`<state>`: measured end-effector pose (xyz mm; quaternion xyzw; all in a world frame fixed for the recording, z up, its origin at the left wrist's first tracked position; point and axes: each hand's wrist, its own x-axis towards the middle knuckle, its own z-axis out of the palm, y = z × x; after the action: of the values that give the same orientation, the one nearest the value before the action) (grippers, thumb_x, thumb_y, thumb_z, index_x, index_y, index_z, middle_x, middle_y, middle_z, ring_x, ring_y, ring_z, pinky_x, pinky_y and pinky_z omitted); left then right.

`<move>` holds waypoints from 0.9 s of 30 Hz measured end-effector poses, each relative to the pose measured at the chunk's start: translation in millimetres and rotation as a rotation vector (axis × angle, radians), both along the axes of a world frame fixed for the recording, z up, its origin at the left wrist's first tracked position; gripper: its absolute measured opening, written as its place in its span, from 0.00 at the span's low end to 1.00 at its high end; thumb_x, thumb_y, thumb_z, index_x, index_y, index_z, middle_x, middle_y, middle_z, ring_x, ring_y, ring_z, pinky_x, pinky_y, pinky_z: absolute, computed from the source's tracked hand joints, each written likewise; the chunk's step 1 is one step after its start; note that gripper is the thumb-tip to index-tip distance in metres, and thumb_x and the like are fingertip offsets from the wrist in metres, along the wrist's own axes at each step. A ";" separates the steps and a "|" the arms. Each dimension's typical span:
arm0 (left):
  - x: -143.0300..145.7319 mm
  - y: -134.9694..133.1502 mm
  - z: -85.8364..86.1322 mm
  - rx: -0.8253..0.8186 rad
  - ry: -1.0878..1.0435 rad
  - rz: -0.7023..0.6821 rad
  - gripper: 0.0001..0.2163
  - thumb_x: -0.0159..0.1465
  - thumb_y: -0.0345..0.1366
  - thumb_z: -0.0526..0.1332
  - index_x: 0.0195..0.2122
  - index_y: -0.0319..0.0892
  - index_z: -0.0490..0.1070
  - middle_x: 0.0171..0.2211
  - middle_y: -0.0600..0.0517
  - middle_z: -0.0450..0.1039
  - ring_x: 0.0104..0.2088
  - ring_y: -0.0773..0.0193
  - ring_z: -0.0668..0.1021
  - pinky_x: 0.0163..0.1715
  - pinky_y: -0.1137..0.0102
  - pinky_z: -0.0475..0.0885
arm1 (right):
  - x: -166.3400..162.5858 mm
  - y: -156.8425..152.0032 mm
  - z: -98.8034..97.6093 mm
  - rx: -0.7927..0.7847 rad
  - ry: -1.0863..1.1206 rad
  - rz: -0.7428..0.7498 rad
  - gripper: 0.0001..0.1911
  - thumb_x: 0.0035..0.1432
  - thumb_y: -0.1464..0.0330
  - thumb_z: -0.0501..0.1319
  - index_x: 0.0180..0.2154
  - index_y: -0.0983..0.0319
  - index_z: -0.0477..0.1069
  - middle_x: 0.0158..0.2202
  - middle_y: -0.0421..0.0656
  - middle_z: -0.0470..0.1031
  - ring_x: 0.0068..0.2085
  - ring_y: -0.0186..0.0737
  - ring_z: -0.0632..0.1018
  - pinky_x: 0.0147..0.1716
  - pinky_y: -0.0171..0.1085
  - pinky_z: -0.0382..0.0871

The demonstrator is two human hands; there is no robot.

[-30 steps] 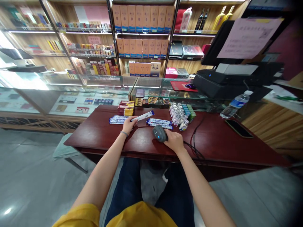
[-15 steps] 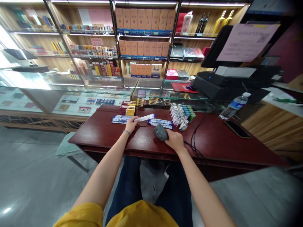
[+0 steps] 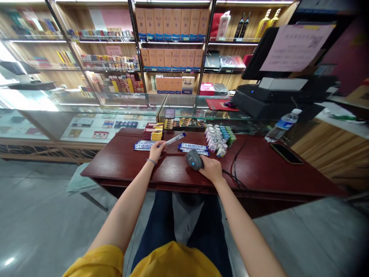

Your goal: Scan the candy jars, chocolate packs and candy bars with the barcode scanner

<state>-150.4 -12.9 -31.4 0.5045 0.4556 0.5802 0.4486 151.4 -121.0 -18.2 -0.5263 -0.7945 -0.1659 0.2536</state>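
My left hand [image 3: 157, 151] is closed on the near end of a slim blue-and-white packet [image 3: 175, 139], which tilts up to the right above the table. Beneath and behind that hand lies a pile of similar packets [image 3: 141, 145]. My right hand [image 3: 211, 168] grips a dark grey barcode scanner [image 3: 194, 159] by its handle, with a small blue light showing on its head. Just behind the scanner is a second pile of blue-and-white packets [image 3: 193, 147]. The scanner's handle is mostly hidden by my fingers.
Red-and-yellow packs [image 3: 153, 131] stand at the table's back left. Rows of small bottles [image 3: 215, 137] stand behind my right hand. A black cable [image 3: 235, 173], a phone [image 3: 286, 153] and a water bottle [image 3: 282, 126] are on the right. A glass counter [image 3: 127, 100] borders the dark red table [image 3: 121, 165].
The packet in my left hand has turned, its far end swinging up and edge-on. A blue light now shows on the scanner. The whole view has shifted slightly.
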 end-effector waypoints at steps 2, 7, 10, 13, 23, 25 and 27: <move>0.0 -0.3 -1.2 0.037 0.044 0.008 0.18 0.56 0.49 0.68 0.41 0.40 0.76 0.35 0.49 0.78 0.36 0.62 0.79 0.37 0.67 0.76 | 0.8 -0.1 0.0 0.009 0.001 -0.002 0.18 0.56 0.64 0.61 0.47 0.64 0.74 0.36 0.47 0.83 0.35 0.44 0.80 0.34 0.36 0.62; -13.1 -2.7 -0.1 0.141 0.207 0.055 0.13 0.58 0.43 0.67 0.40 0.40 0.77 0.42 0.46 0.80 0.45 0.58 0.79 0.53 0.60 0.71 | 5.1 1.7 -3.8 0.071 0.017 0.029 0.20 0.55 0.65 0.60 0.50 0.65 0.73 0.37 0.47 0.83 0.35 0.44 0.80 0.35 0.36 0.64; -39.9 -6.1 4.7 0.191 0.310 0.054 0.10 0.58 0.42 0.67 0.37 0.40 0.76 0.46 0.44 0.79 0.49 0.56 0.79 0.57 0.58 0.68 | 7.4 4.1 -7.4 0.096 0.020 0.034 0.19 0.55 0.64 0.60 0.48 0.65 0.74 0.37 0.47 0.83 0.33 0.44 0.80 0.34 0.37 0.65; -75.9 -12.8 11.7 0.256 0.468 0.033 0.09 0.59 0.41 0.66 0.34 0.41 0.75 0.47 0.44 0.78 0.50 0.55 0.78 0.57 0.56 0.68 | 8.1 5.6 -9.1 0.141 0.015 0.041 0.19 0.55 0.65 0.60 0.48 0.65 0.75 0.37 0.48 0.83 0.32 0.44 0.80 0.33 0.38 0.64; -145.5 -22.0 19.7 0.341 0.804 -0.028 0.12 0.62 0.40 0.64 0.45 0.43 0.76 0.45 0.47 0.78 0.47 0.55 0.78 0.52 0.60 0.71 | 8.6 6.6 -7.8 0.317 -0.039 0.058 0.17 0.57 0.66 0.59 0.46 0.67 0.74 0.33 0.45 0.82 0.28 0.41 0.79 0.31 0.37 0.62; -151.6 -18.9 17.3 0.362 0.854 -0.047 0.12 0.63 0.39 0.63 0.46 0.43 0.76 0.46 0.47 0.78 0.48 0.55 0.78 0.53 0.59 0.71 | 8.5 6.4 -7.6 0.314 -0.049 0.057 0.17 0.57 0.66 0.59 0.46 0.67 0.74 0.33 0.45 0.82 0.28 0.41 0.79 0.31 0.37 0.61; -156.4 -15.8 14.4 0.376 0.910 -0.053 0.13 0.64 0.37 0.62 0.48 0.43 0.76 0.48 0.46 0.78 0.51 0.54 0.77 0.55 0.58 0.71 | 8.4 6.1 -7.2 0.312 -0.055 0.056 0.17 0.58 0.66 0.58 0.46 0.67 0.73 0.32 0.45 0.82 0.28 0.41 0.79 0.31 0.37 0.61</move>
<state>-306.8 -28.7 -17.0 0.7905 0.4795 0.3616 0.1200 159.8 -114.9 -25.4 -0.4532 -0.7801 -0.2948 0.3149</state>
